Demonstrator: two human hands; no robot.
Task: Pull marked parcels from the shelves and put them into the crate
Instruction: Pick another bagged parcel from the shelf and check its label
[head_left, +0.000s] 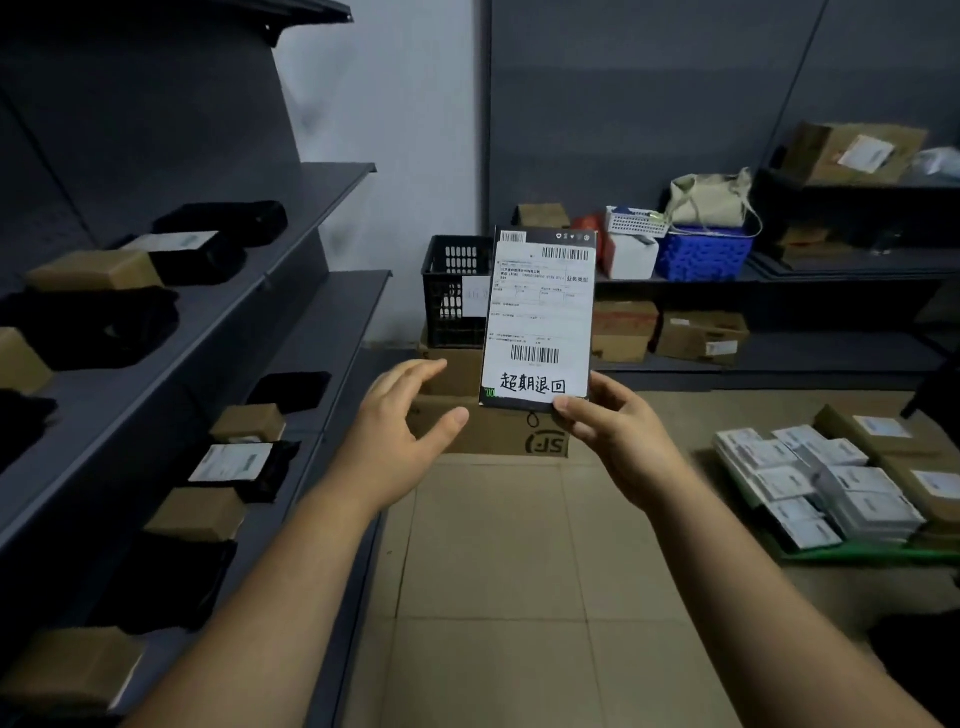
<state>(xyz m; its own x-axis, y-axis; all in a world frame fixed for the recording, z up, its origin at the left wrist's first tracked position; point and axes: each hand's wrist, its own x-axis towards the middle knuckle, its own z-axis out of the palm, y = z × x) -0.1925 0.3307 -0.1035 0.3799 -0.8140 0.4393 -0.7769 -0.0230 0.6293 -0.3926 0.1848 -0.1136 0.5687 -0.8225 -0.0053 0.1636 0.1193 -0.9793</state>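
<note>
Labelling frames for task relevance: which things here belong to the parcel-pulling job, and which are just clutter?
Job:
marked parcel, pinched by the right hand
left hand, open beside it
black crate
shelves holding more parcels

Lying about:
blue basket
cloth bag
white packs on the floor
SF carton

The label (540, 312) on the parcel (571, 236) is showing barcodes and handwritten 超期退回 at its foot; the cardboard box (488, 434) behind is displaying an upside-down SF logo; the note (475, 297) on the crate (441, 312) is blurring beyond reading
</note>
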